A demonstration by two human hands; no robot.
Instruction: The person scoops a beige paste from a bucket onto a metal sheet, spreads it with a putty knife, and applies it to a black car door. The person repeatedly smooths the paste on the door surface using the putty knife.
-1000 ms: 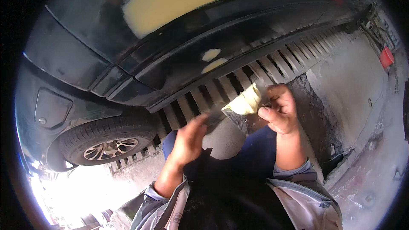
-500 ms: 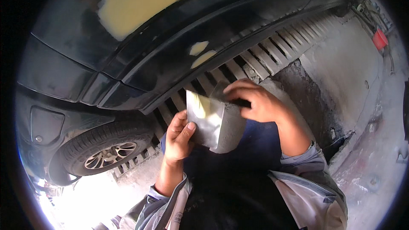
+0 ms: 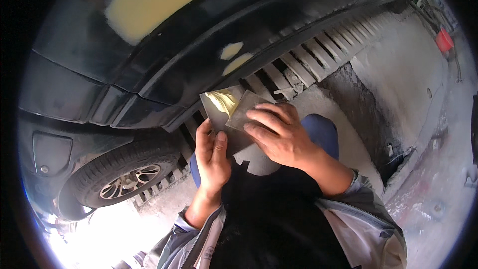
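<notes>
My left hand (image 3: 213, 162) grips a thin grey metal plate (image 3: 214, 117), thumb on its face. A smear of wet yellow filler (image 3: 222, 101) lies near the plate's far edge. Above the right part of the plate is a flat square grey spreader (image 3: 242, 113), pinched in my right hand (image 3: 280, 134) with the fingers laid over its top. The spreader's left corner meets the filler. Facing me is a dark car body (image 3: 189, 65) with a large dried yellow filler patch (image 3: 144, 7) and two small ones (image 3: 232, 51) lower down.
A wheel (image 3: 129, 179) stands at the left. Beneath the car's sill runs a slatted floor grate (image 3: 311, 62). To the right is a broken, sunken strip of floor (image 3: 363, 109) beside grey concrete. A red container (image 3: 444, 41) sits at the far right.
The plate has tilted, showing its filler more fully. My right hand has turned and moved left and down, bringing the spreader across the plate against the filler.
</notes>
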